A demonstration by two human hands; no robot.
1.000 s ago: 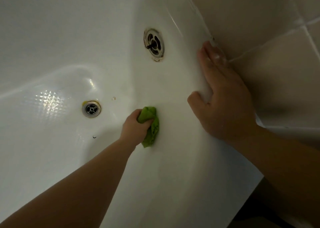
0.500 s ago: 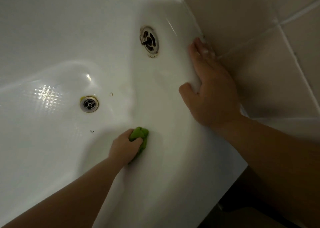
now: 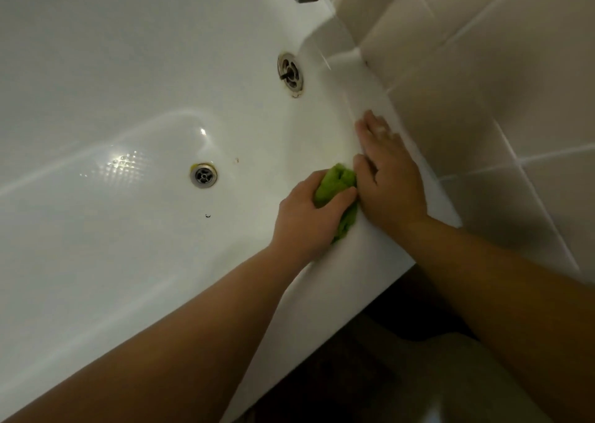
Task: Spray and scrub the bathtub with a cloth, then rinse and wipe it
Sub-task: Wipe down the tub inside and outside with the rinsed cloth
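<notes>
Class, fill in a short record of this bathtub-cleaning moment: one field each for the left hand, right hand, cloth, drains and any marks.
left hand: grips the green cloth against the tub wall
right hand: flat on the tub rim, fingers straight
drains: floor drain; overflow on the end wall
marks: small dark speck near the floor drain

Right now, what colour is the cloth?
Bright green cloth, seen in the head view.

No readable text, labels, brand names, numbers or signs appear anywhere in view. The white bathtub [image 3: 96, 68] carries no printed marking. A tiny dark mark on the tub floor, just below and to the right of the floor drain [image 3: 203, 175], is possibly a speck rather than a character.
</notes>
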